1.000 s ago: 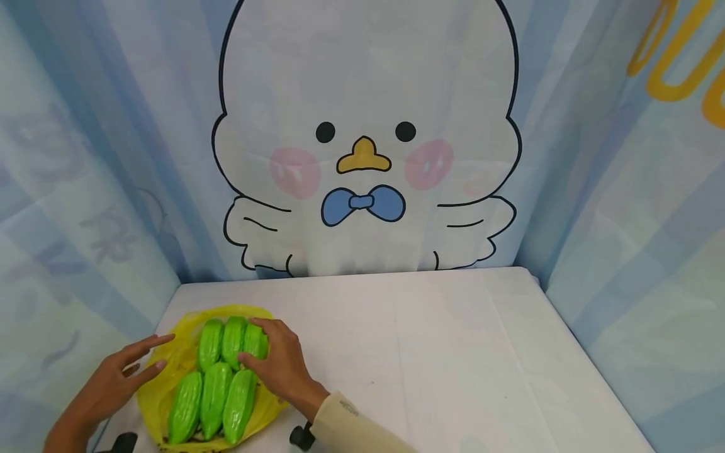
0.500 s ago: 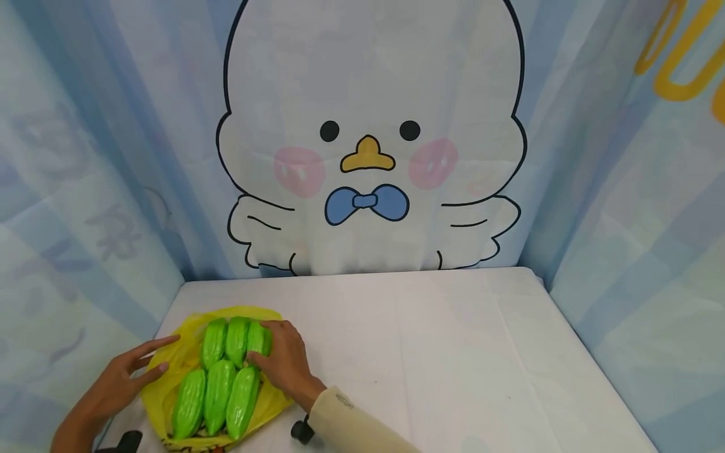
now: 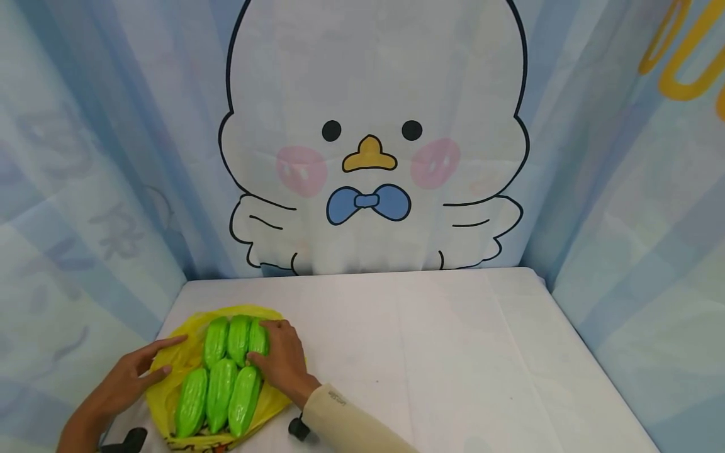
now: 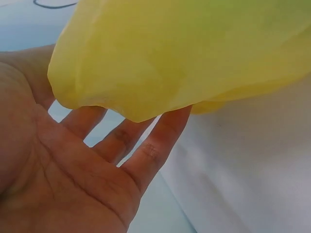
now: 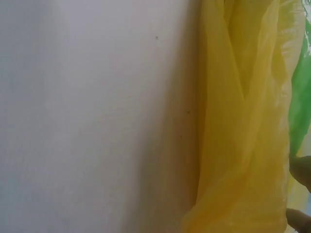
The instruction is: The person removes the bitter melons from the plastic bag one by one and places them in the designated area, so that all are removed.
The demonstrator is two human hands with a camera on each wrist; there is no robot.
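Several shiny green, ridged, cucumber-shaped vegetables point(image 3: 221, 393) lie in two rows on a spread yellow plastic bag point(image 3: 272, 412). In the head view my right hand point(image 3: 286, 362) holds the far-right vegetable point(image 3: 258, 338) of the back row between thumb and fingers. Only fingertips point(image 5: 301, 170) of that hand show in the right wrist view, beside the bag and a strip of green. My left hand point(image 3: 127, 380) is at the bag's left edge with fingers extended. In the left wrist view the bag's edge point(image 4: 131, 92) drapes over those fingers point(image 4: 158, 145), hiding their tips.
A table with a white cloth point(image 3: 442, 365) stretches to the right of the bag. Behind it hangs a light blue curtain point(image 3: 368, 245) printed with a cartoon bird; more curtain closes both sides. Dark wrist-worn devices point(image 3: 298, 429) show by both hands.
My left hand has shifted slightly right, now touching the bag's edge. The right hand stays at the far-right vegetable. The whole head view has drifted slightly.
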